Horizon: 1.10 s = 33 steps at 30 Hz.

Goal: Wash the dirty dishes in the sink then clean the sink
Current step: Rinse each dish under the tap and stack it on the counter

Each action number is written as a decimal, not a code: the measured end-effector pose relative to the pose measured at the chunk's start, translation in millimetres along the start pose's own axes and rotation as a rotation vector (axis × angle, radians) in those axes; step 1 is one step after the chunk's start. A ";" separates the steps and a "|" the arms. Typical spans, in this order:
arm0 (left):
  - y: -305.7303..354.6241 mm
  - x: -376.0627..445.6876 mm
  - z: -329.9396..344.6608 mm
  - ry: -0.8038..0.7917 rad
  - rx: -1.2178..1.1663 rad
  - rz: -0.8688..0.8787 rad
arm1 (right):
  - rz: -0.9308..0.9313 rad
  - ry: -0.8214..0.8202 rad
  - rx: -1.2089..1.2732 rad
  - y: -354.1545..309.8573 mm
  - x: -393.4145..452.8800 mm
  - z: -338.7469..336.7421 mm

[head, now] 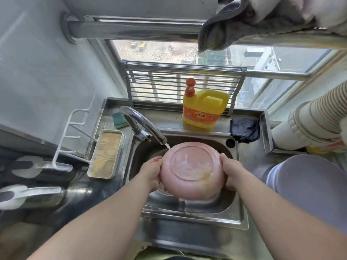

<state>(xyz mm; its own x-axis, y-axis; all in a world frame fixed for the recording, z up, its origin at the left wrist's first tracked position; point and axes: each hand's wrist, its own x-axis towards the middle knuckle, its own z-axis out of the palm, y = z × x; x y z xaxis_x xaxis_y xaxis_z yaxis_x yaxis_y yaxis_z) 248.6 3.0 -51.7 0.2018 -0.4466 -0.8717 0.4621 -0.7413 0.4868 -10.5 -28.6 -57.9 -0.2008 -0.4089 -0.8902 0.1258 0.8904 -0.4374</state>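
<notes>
A pink bowl (191,170) is held upside down over the steel sink (199,206), its underside facing me with yellowish grime near its lower right edge. My left hand (153,172) grips its left rim and my right hand (231,174) grips its right rim. The chrome faucet (139,121) runs a thin stream of water onto the bowl's upper left edge. More dishes lie under the bowl in the sink, mostly hidden.
A yellow dish soap bottle (203,107) stands on the back ledge. A green sponge (119,120) lies behind the faucet and a dark cloth (245,129) at the right. A tray (106,153) and a white rack (72,139) sit left of the sink.
</notes>
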 end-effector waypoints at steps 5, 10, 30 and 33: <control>-1.0 4.9 -37.8 -0.026 -0.383 -0.303 | 0.191 -0.099 0.188 -26.0 -10.0 45.7; -5.4 12.3 -63.2 -0.042 -0.778 -0.309 | 0.135 -0.107 0.235 -36.8 -31.9 99.2; 6.8 -6.3 -24.5 0.087 -0.915 -0.174 | 0.177 -0.110 0.612 -4.0 -39.3 111.9; 13.8 -10.6 -1.9 0.042 -0.863 -0.154 | 0.198 -0.091 0.691 -2.5 -31.0 92.9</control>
<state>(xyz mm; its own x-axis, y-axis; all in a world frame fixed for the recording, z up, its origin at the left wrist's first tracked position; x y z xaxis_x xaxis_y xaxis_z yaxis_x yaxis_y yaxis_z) 254.4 -1.6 -35.8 0.1075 -0.3415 -0.9337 0.9752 -0.1465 0.1659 85.6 -36.8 -41.0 -0.0326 -0.2946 -0.9551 0.7430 0.6320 -0.2203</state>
